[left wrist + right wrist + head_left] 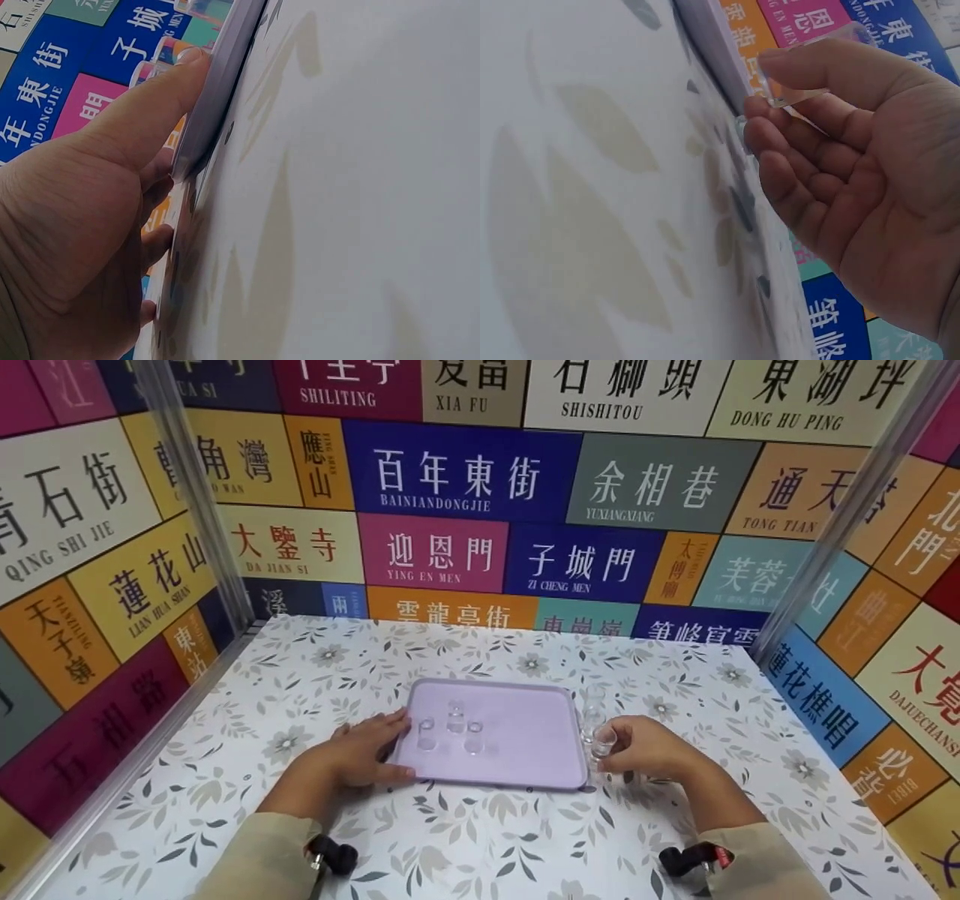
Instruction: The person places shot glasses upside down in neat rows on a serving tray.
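A light purple tray (525,735) lies on the table with three small clear glasses on its left half: a left glass (426,736), a back glass (456,720) and a front glass (474,740). My left hand (356,754) touches the tray's near left corner, fingers extended; in the left wrist view its thumb (176,79) lies against the rim. Just outside the tray's right edge, my right hand (649,750) pinches another small clear glass (602,742) between thumb and fingers. The right wrist view shows this glass (799,96) tilted, partly hidden by the thumb.
Behind the held glass, at the tray's right side, stand more clear glasses (595,701), hard to count. A white cloth with leaf and flower print covers the table (480,840). Coloured sign panels (461,472) rise behind and at both sides, with clear corner strips.
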### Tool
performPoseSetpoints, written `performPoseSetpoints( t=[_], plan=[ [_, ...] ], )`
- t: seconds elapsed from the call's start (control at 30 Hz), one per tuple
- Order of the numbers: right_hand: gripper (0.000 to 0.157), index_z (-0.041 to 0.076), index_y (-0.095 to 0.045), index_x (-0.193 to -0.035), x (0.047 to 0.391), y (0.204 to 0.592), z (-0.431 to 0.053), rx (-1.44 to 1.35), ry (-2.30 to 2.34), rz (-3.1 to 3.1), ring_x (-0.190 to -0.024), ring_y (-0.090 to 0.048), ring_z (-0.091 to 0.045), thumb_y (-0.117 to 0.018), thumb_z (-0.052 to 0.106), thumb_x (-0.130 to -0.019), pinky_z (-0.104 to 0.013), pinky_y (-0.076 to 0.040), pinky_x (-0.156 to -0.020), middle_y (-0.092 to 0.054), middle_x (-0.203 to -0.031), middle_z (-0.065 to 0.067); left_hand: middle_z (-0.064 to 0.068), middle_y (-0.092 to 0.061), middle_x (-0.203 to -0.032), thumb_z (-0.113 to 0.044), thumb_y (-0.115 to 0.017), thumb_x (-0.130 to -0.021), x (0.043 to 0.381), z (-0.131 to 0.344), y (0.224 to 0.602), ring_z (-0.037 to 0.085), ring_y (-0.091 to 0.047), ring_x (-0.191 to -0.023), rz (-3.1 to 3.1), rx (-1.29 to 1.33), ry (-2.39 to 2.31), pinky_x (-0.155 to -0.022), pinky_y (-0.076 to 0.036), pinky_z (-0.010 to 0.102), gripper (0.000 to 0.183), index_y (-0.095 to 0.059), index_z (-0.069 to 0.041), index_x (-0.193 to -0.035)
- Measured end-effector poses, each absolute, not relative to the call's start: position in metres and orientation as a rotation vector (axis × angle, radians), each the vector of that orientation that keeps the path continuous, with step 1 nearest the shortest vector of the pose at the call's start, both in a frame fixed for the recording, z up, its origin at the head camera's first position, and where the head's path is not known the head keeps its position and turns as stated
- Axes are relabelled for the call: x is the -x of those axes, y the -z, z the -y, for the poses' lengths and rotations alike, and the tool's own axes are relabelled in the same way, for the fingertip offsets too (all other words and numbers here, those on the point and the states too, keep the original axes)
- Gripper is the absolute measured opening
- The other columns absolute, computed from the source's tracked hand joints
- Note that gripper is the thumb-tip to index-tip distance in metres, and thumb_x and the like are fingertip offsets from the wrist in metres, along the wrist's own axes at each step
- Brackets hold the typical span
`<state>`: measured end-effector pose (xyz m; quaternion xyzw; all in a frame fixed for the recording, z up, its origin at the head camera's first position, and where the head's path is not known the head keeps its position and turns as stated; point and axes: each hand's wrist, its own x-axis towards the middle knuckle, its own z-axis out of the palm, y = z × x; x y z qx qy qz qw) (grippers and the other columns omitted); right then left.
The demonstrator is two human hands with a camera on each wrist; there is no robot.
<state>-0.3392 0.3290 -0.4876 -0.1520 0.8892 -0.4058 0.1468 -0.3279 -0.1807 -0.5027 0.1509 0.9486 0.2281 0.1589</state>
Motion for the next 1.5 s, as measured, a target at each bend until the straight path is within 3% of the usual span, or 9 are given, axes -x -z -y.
performPoseSetpoints(
  t=[0.17,0.37,0.5,0.7,1.1,1.27,1.5],
  plan=[
    [0.028,0.004,-0.068,-0.103,0.342,0.481,-0.322,0.464,1.315,-2.558,-0.069,-0.064,-0.013,-0.087,0.009,-0.083,-0.026,-0.056,-0.060,-0.072,-0.081,0.001,-0.020,-0.010,-0.180,-0.078,-0.076,-0.081,0.328,0.183,0.504,0.028,-0.007,-0.171,-2.714,-0.413,-0.657,-0.134,0.005,0.070,0.110,-0.025,-0.040,-0.170],
    [0.036,0.005,-0.073,-0.116,0.346,0.473,-0.312,0.429,1.469,-2.572,-0.085,-0.069,-0.012,-0.089,0.020,-0.087,-0.026,-0.060,-0.075,-0.074,-0.094,0.000,-0.017,-0.012,-0.181,-0.079,-0.073,-0.084,0.328,0.185,0.504,0.030,-0.010,-0.171,-2.737,-0.427,-0.602,-0.132,0.002,0.075,0.109,-0.025,-0.035,-0.171],
    [0.036,0.005,-0.073,-0.112,0.347,0.468,-0.302,0.406,1.521,-2.574,-0.088,-0.071,-0.013,-0.090,0.024,-0.087,-0.028,-0.062,-0.080,-0.076,-0.096,0.000,-0.018,-0.010,-0.181,-0.080,-0.073,-0.083,0.327,0.186,0.503,0.029,-0.008,-0.171,-2.724,-0.399,-0.605,-0.133,0.003,0.072,0.110,-0.023,-0.037,-0.171],
    [0.032,0.005,-0.075,-0.110,0.351,0.469,-0.290,0.336,1.572,-2.605,-0.095,-0.075,-0.013,-0.090,0.022,-0.087,-0.024,-0.064,-0.085,-0.080,-0.100,0.001,-0.019,-0.009,-0.181,-0.081,-0.073,-0.082,0.327,0.187,0.505,0.029,-0.008,-0.171,-2.719,-0.398,-0.596,-0.133,0.004,0.072,0.110,-0.022,-0.038,-0.171],
    [0.054,0.011,-0.074,-0.133,0.361,0.457,-0.266,0.204,1.741,-2.631,-0.106,-0.069,-0.014,-0.089,0.040,-0.089,-0.021,-0.061,-0.089,-0.076,-0.115,0.000,-0.019,-0.009,-0.181,-0.079,-0.074,-0.082,0.327,0.185,0.507,0.030,-0.007,-0.171,-2.716,-0.419,-0.645,-0.133,0.005,0.072,0.110,-0.024,-0.038,-0.171],
    [0.049,0.011,-0.074,-0.132,0.368,0.454,-0.248,0.211,1.852,-2.591,-0.103,-0.067,-0.016,-0.087,0.035,-0.092,-0.022,-0.061,-0.087,-0.071,-0.109,0.001,-0.017,-0.010,-0.181,-0.078,-0.073,-0.084,0.327,0.183,0.506,0.030,-0.008,-0.171,-2.725,-0.463,-0.636,-0.133,0.003,0.074,0.108,-0.025,-0.035,-0.171],
    [0.049,0.008,-0.075,-0.131,0.379,0.451,-0.220,0.207,1.979,-2.552,-0.106,-0.070,-0.011,-0.088,0.034,-0.091,-0.019,-0.062,-0.089,-0.077,-0.113,0.000,-0.015,-0.012,-0.181,-0.075,-0.074,-0.086,0.327,0.181,0.504,0.031,-0.009,-0.171,-2.731,-0.505,-0.641,-0.132,0.001,0.075,0.107,-0.026,-0.032,-0.171]
  ],
)
